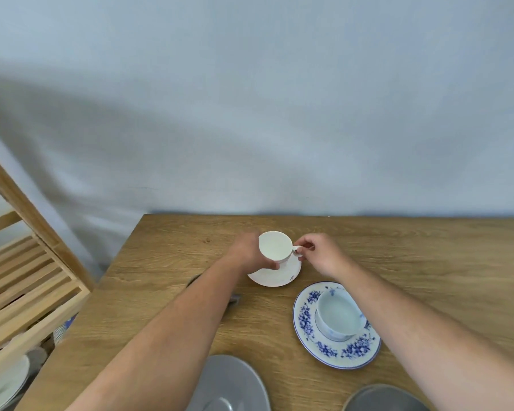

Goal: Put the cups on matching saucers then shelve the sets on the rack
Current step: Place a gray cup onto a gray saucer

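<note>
Head view: mid-frame on the grained wooden table point(398, 247), the left hand point(247, 252) wraps a glossy white cup point(275, 246) while the right hand point(324, 256) pinches its handle, above a round white saucer point(275, 277); a slatted rack point(27, 262) is cut off at left.

We have one view only, head-worn, wide-angle. It looks forward and down from above the near edge of the wooden table point(398, 247), facing the pale wall point(279, 99) behind it. Both forearms reach into frame from below. The wooden rack point(27, 277) sits at left edge.
</note>
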